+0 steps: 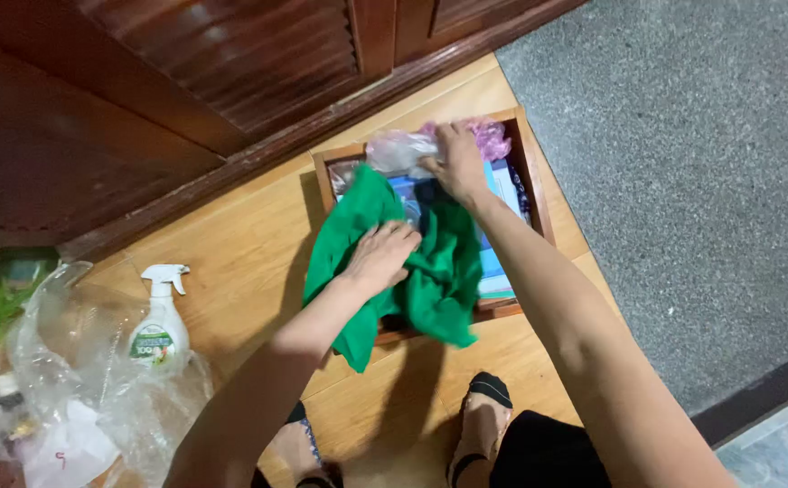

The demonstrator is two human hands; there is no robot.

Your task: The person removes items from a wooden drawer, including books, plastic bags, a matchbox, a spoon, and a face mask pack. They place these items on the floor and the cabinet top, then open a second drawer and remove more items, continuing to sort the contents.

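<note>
Warm wooden floorboards (258, 226) are running across the middle of the view, meeting dark louvred wooden doors (231, 63) along the top and a speckled grey floor (683, 181) on the right. Sitting on the boards is a shallow wooden drawer (533, 185), and a green cloth (444, 271) is lying draped across it, spilling over its left and near edges. The left hand (378, 256) is pressing down on the middle of the cloth, fingers curled and bunching the fabric beneath them, so it is gripping the cloth rather than lying flat. The right hand (453, 163) is reaching to the far end of the drawer, fingers closed on crumpled plastic bags (403, 149), one clear and one pinkish, which are resting at the drawer's top rim. Blue flat items (498, 262) are showing inside the drawer beside and under the cloth; what they are is hard to tell. To the left, well apart from the drawer, a white spray bottle (161, 321) is standing upright beside a heap of clear plastic wrapping (78, 389). At the bottom edge, the person's feet in dark sandals (486, 389) are resting on the boards, just near the drawer's front.
</note>
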